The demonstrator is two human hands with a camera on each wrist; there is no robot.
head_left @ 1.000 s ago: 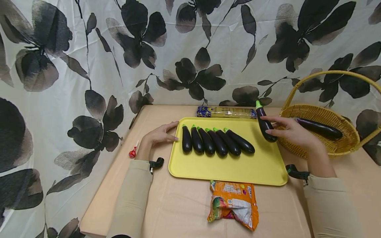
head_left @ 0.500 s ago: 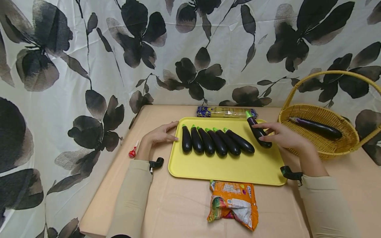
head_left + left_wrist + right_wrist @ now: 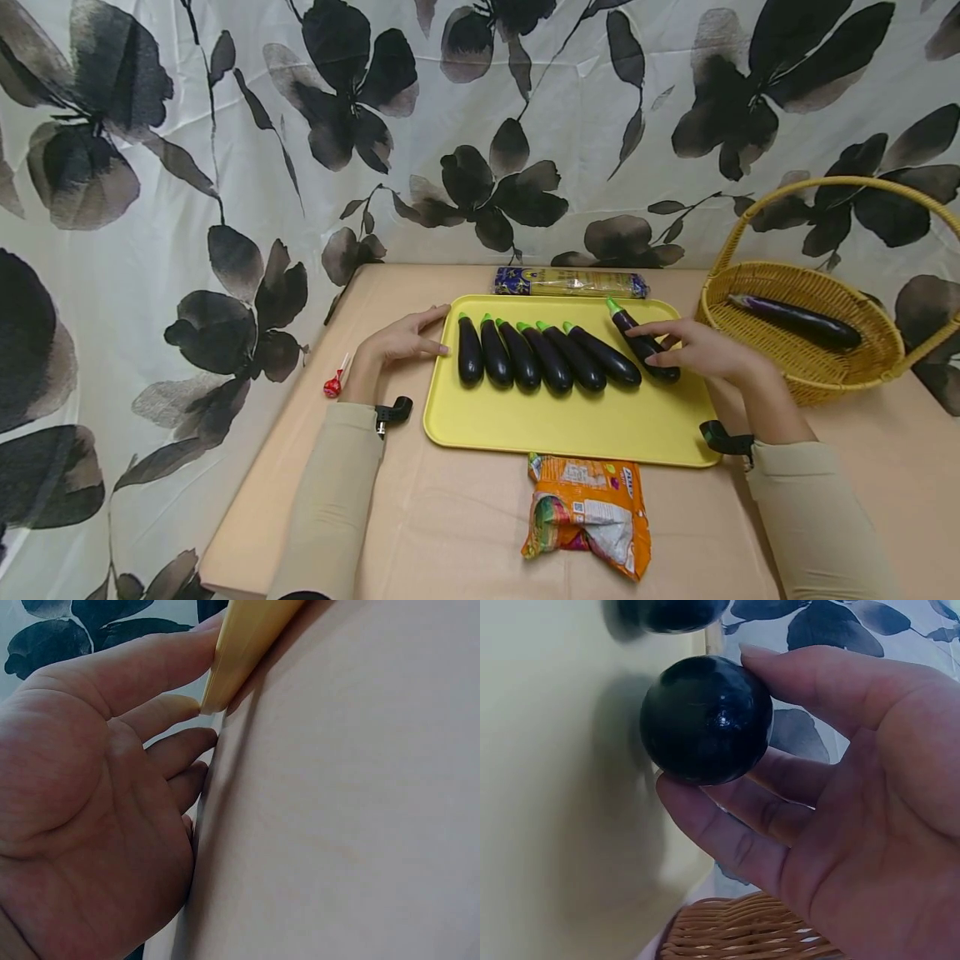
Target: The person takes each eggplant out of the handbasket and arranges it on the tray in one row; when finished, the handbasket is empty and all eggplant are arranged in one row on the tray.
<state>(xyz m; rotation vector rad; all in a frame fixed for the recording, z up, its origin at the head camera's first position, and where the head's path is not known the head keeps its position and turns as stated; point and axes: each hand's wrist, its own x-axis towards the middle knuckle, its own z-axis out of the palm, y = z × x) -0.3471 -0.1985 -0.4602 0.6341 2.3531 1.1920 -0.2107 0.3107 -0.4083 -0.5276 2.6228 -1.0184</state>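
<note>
My right hand (image 3: 708, 354) grips an eggplant (image 3: 625, 321) with a bright green stem end, over the right part of a yellow tray (image 3: 555, 429). Its thumb and fingers curl around the eggplant's round dark end (image 3: 697, 727) in the right wrist view; whether it touches the tray I cannot tell. Several eggplants (image 3: 555, 362) lie side by side on the tray, stems pointing away from me. On the left, my left hand (image 3: 397, 342) rests against the tray's edge, fingers fairly straight; the left wrist view shows thumb and index finger touching the tray rim (image 3: 232, 656).
Right of the tray stands a yellow wicker basket (image 3: 862, 379) with a tall handle and one eggplant (image 3: 798, 321) inside. A long clear-and-blue packet (image 3: 577, 283) lies behind the tray, an orange snack bag (image 3: 588, 512) before it. A red lollipop (image 3: 333, 386) is at left.
My right hand has carried the eggplant left and down from the tray's right edge toward the row, clear of the basket. The left hand has stayed at the tray's edge.
</note>
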